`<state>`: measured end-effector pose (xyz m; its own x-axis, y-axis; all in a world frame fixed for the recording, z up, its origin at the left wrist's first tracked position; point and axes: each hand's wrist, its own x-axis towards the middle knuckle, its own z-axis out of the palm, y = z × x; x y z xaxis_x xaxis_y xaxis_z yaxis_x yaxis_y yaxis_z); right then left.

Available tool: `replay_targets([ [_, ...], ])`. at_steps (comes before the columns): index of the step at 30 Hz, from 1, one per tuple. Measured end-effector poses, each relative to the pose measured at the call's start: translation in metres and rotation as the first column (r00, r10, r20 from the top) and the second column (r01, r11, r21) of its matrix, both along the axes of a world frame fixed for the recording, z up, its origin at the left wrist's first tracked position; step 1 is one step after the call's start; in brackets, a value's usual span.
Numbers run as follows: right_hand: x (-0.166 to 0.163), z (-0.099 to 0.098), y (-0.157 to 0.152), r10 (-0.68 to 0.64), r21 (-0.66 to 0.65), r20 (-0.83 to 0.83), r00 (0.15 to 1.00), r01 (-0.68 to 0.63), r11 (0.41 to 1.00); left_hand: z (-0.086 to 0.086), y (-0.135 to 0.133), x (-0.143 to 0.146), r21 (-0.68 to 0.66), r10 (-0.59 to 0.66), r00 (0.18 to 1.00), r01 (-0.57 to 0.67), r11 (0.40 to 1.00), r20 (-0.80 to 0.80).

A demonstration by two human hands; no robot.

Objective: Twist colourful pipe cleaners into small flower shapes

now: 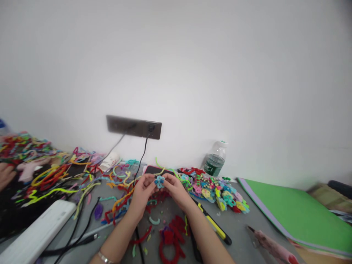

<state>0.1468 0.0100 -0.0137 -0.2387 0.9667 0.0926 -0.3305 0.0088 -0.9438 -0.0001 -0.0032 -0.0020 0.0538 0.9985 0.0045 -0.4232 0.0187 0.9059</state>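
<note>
"Just above the desk (238,229), near its middle, what are the hands doing?"

"The left hand (143,186) and the right hand (173,186) meet there, thumbs and fingertips pinching a small flower (160,182) from either side. It's pale blue with a darker blue middle, rounded petals, apparently fuzzy."

"And beneath them?"

"Red loops (178,228), thick and plush, with one closed ring among them, and little curved clippings around. Beside the right forearm lies a cutter (216,224), its long slim handle yellow and black."

"More fuzz elsewhere?"

"Plenty. On the left, stems (55,190) tangle together, bendy and bristly, in yellow, orange and red. On the right, a heap (210,190) of colourful petalled shapes sits against a flat green sheet (297,212) with a lilac edge."

"Any containers?"

"A bottle (215,159) stands by the wall, clear plastic with a green label and a white cap; I can't tell how full it is. A white cup (110,161) leans over among the stems, its inside hidden."
</note>
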Motion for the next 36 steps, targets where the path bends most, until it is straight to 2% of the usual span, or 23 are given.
replay_targets([
  [6, 0.0005, -0.0031, 0.0034, -0.058, 0.01, -0.031, 0.998, 0.058, 0.998, -0.0013, 0.0006, 0.0019, -0.014, -0.079, 0.997, 0.079, 0.997, -0.023],
  [14, 0.0003, 0.0005, 0.0011, -0.039, 0.06, 0.005, 0.999, 0.039, 0.997, -0.0044, 0.0026, 0.0013, -0.021, -0.065, 0.997, 0.064, 0.998, -0.05],
  [20, -0.0002, 0.0012, 0.0013, -0.093, 0.077, 0.049, 0.994, 0.089, 0.993, -0.0066, 0.0038, 0.0, -0.027, -0.088, 0.992, 0.086, 0.996, -0.091],
  [25, -0.0006, 0.0001, 0.0025, -0.113, 0.071, -0.018, 0.993, 0.114, 0.991, -0.0059, 0.0037, -0.0014, 0.001, -0.086, 0.983, 0.088, 0.996, -0.161],
  [31, 0.0003, -0.0017, 0.0047, -0.151, 0.04, -0.071, 0.986, 0.154, 0.987, -0.0056, 0.0035, -0.0011, -0.01, -0.07, 0.986, 0.07, 0.998, -0.154],
  [36, 0.0003, 0.001, 0.004, -0.157, 0.072, -0.058, 0.986, 0.161, 0.984, -0.0062, 0.0026, -0.0001, -0.02, -0.097, 0.984, 0.095, 0.995, -0.149],
])
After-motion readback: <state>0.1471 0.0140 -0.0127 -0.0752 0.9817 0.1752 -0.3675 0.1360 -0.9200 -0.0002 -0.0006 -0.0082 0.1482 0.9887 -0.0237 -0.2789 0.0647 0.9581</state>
